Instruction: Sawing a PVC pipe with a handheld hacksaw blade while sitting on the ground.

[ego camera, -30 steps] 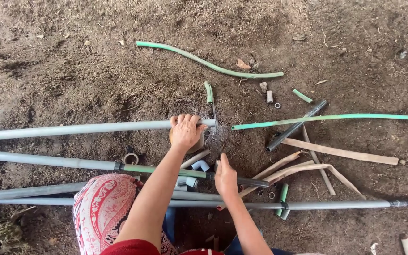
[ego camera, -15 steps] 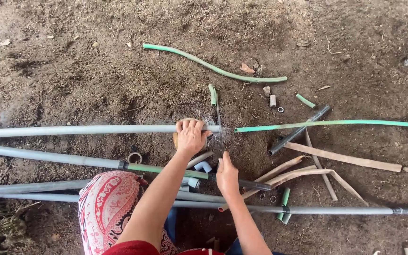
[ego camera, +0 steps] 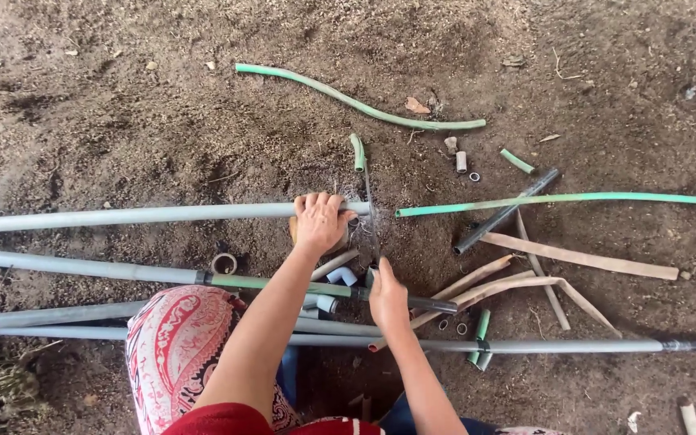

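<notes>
My left hand (ego camera: 320, 219) presses down on a long grey pipe (ego camera: 122, 216) near its right end, fingers curled over it. My right hand (ego camera: 386, 296) is closed around the near end of a thin saw blade (ego camera: 368, 201), which runs away from me across the pipe's end. A short green hose piece (ego camera: 357, 151) lies just beyond the blade's tip. A long green hose (ego camera: 573, 199) starts right of the cut and runs to the right edge.
More grey pipes (ego camera: 82, 267) lie across the dirt near my patterned knee (ego camera: 179, 346). Grey elbow fittings (ego camera: 340, 275), a ring (ego camera: 224, 263), a dark pipe (ego camera: 509, 209), wooden strips (ego camera: 590, 256) and a curved green hose (ego camera: 348, 98) lie around.
The view has shifted slightly. My left hand stays on the pipe end. My right hand moved a little toward the pipe and back along the blade's line.
</notes>
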